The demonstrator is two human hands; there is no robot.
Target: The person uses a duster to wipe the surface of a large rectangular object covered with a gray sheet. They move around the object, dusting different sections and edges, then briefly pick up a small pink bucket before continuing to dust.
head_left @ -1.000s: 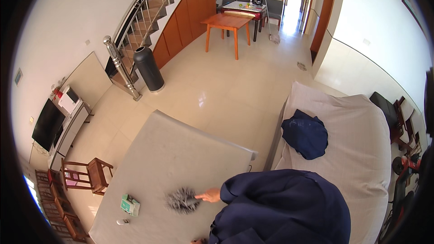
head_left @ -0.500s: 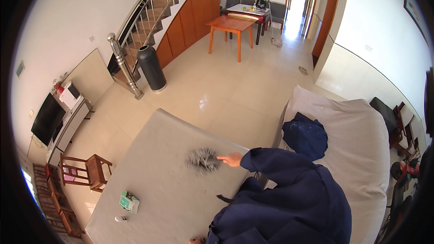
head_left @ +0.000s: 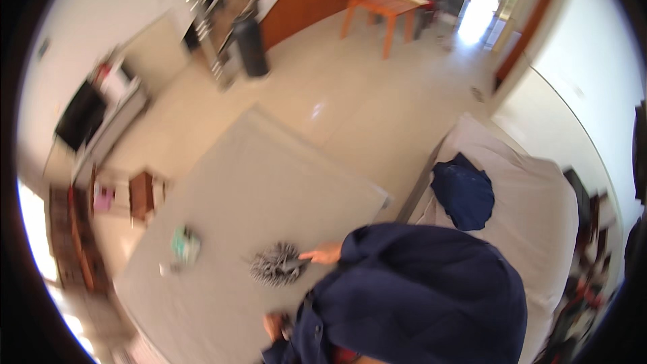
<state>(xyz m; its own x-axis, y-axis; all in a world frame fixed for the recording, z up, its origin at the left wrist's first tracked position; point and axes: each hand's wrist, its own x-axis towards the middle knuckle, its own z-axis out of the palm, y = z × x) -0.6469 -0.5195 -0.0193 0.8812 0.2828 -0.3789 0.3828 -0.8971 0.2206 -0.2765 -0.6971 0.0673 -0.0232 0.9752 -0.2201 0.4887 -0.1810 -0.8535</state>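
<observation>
My right hand (head_left: 322,255) is closed round the short dark handle of a grey, shaggy duster (head_left: 271,266). The duster's fluffy head rests on the large grey cover (head_left: 236,162) spread over a flat, table-like surface. Closer in, at the lower middle, my left hand (head_left: 271,325) is low over the same cover, beside a small dark shape. Blur hides its fingers. A green and white tissue pack (head_left: 185,245) lies on the cover left of the duster, with a small white object (head_left: 166,269) next to it.
A sofa under a pale cover (head_left: 526,209) stands on the right, with a dark blue cloth (head_left: 464,191) on it. At left are a wooden chair (head_left: 142,195) and a television (head_left: 81,116). Farther off stand a black bin (head_left: 251,46) and an orange wooden table (head_left: 391,4).
The view has shifted, and my right hand has carried the duster nearer to me and leftward over the cover. My left hand has come farther into sight from the lower edge.
</observation>
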